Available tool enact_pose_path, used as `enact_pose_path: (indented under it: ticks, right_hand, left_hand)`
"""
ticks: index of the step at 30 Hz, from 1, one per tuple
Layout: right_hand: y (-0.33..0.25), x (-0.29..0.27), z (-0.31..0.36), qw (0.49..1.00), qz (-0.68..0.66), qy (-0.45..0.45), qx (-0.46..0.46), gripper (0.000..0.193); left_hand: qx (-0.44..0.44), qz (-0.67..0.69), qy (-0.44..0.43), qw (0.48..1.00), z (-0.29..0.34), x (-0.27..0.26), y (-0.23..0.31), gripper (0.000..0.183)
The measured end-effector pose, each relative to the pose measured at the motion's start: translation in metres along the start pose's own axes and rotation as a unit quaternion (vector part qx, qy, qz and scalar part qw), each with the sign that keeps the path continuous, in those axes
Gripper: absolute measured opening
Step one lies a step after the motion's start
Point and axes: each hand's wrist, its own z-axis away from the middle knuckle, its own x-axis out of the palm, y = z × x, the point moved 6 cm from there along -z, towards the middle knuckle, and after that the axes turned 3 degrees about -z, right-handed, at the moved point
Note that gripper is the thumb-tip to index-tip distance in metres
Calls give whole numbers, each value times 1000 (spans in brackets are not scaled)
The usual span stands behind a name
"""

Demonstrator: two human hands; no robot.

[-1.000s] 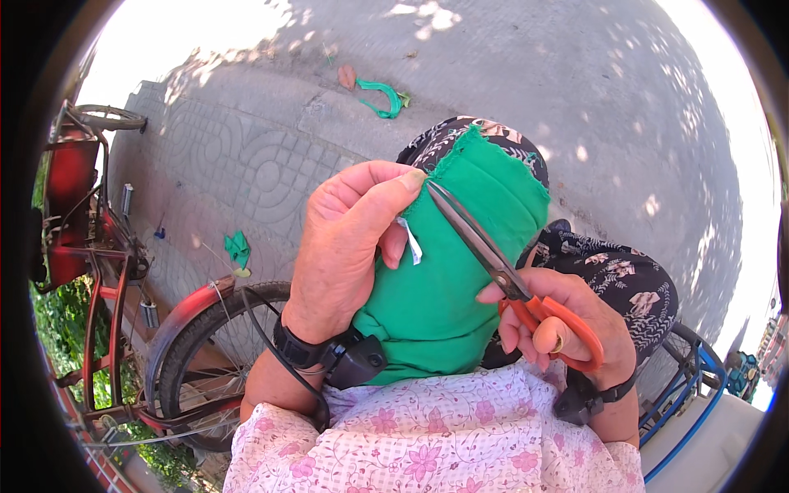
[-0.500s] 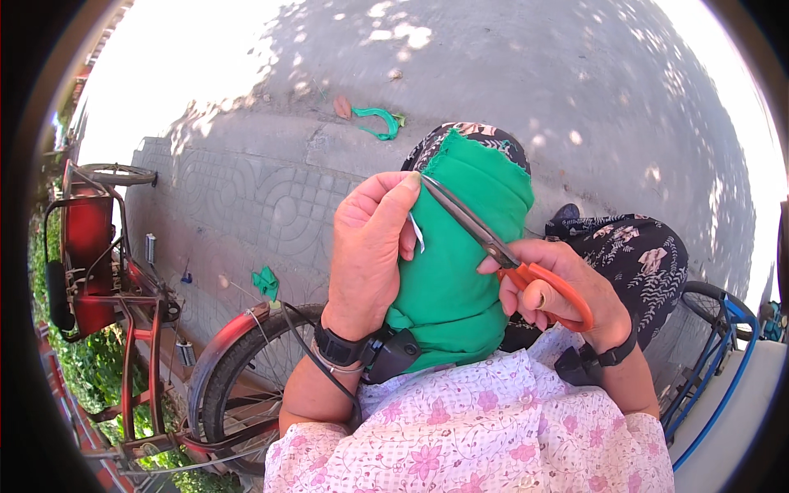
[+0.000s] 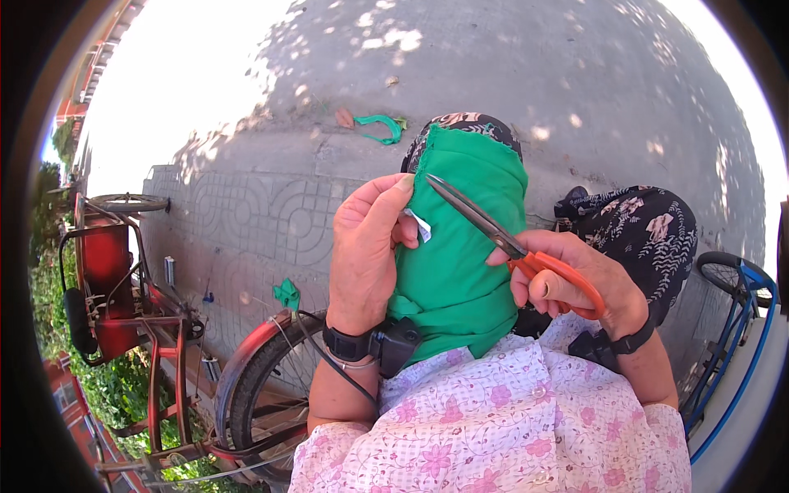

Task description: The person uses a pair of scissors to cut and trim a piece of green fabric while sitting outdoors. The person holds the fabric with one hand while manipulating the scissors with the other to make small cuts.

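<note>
A green cloth (image 3: 468, 197) with a frayed far edge is draped over my raised knee. My left hand (image 3: 374, 238) pinches its left edge between thumb and fingers. A small white label (image 3: 421, 225) sticks out from the cloth just below that pinch. In my right hand (image 3: 579, 271) is a pair of scissors (image 3: 485, 222) with orange handles, my fingers around the loops. Its dark blades lie nearly together over the cloth, pointing up and left, with the tips a little right of my left thumb.
A red tricycle frame (image 3: 156, 353) with a wheel (image 3: 275, 394) stands at the left. Blue metal tubing (image 3: 752, 345) and another wheel (image 3: 723, 271) are at the right. A green cloth strip (image 3: 382, 130) lies on the pavement ahead; a green scrap (image 3: 286, 293) is near the tricycle wheel.
The scissor tips have drawn slightly away from my left thumb, to the right. The white label shows more broadly. The whole view has shifted a little.
</note>
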Motion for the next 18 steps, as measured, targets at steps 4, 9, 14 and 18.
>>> enact_pose_path:
  ticks: [4, 9, 14, 18]
  right_hand:
    - [2, -2, -1, 1000, -12, -7, -22, 68]
    - [-3, -1, -4, 1000, 4, -11, -13, 70]
    - [-4, -3, -3, 1000, 14, -12, -1, 67]
    - [-1, -4, -5, 1000, 16, -10, 8, 66]
  left_hand:
    - [-5, 19, -6, 1000, -1, 2, -2, 21]
    - [3, 0, 6, 1000, -2, 0, -3, 21]
    - [10, 4, 5, 1000, -3, 0, -7, 20]
    - [8, 1, 22, 1000, -1, 2, -3, 20]
